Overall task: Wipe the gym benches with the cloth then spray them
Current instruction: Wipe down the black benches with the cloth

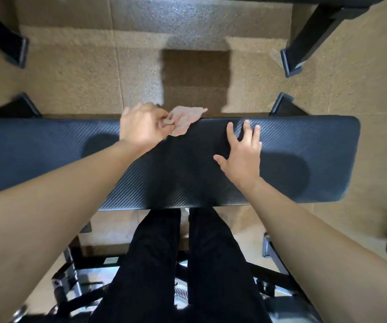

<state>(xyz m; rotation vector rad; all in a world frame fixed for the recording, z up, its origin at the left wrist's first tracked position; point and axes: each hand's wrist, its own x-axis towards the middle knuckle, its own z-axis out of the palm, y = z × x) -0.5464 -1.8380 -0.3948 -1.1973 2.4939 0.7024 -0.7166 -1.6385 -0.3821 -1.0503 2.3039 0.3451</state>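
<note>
Head view looks down on a pinkish cloth [183,121] lying at the far edge of a black padded bench [304,145], its near corner pinched in the curled fingers of the left hand [142,127]. Just beside it, the right hand [240,151] lies on the pad with fingers spread and straight. Black-trousered legs [188,264] stand against the bench's near edge on a tan speckled floor [83,78].

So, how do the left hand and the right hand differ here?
The left hand grips the pink cloth with curled fingers; the right hand holds nothing, its fingers spread straight. The left hand is at the far edge of the bench; the right hand is nearer its middle. Both are over the same bench.
</note>
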